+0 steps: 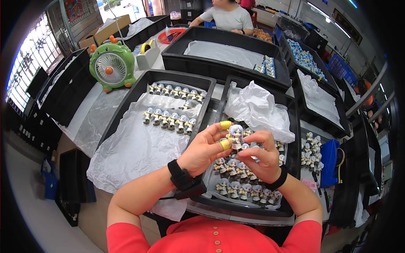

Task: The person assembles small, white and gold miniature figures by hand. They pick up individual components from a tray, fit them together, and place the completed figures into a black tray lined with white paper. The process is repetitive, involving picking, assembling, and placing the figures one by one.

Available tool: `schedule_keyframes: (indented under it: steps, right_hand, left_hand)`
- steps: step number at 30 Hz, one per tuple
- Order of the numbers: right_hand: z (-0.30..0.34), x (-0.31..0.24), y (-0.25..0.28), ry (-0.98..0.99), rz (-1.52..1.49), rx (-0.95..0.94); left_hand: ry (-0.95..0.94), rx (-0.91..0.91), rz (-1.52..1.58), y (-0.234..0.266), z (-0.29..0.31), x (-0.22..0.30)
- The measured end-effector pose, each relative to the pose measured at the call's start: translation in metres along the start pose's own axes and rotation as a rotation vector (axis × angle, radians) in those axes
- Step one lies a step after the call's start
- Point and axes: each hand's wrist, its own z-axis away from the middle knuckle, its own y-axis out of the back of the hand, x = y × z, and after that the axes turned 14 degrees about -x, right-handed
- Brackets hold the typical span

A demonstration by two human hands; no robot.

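Note:
Between my two hands I hold up a small figurine [236, 137] with pale hair and white clothing, upright and facing me. My left hand [201, 151], with yellow finger cots on thumb and index finger, grips its left side. The fingers of my right hand [265, 157] pinch it from the right, near its base. Below my hands is a black tray [291, 185] with rows of similar figurines [244, 190], partly covered by my hands, and crumpled white paper [257, 105] at its far end. Another black tray [122, 105] to the left holds two rows of figurines [171, 119] on white paper.
A green animal-shaped fan [111, 67] and a tape dispenser [147, 55] stand at the far left. More figurines [311, 152] lie at the right, beside a blue bin [330, 162]. Beyond the large black tray [223, 38], a person [230, 19] sits.

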Motion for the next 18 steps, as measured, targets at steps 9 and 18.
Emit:
schedule_keyframes:
  steps: [9, 18]
  right_hand:
    - [0.007, -0.009, 0.039, -0.239, -0.549, 0.218]
    - [0.095, -0.019, 0.167, -0.885, -0.219, 0.052]
  left_hand:
    - [-0.010, -0.013, 0.014, -0.001, -0.002, -0.004]
    - [0.064, 0.008, 0.000, -0.008, 0.000, -0.006]
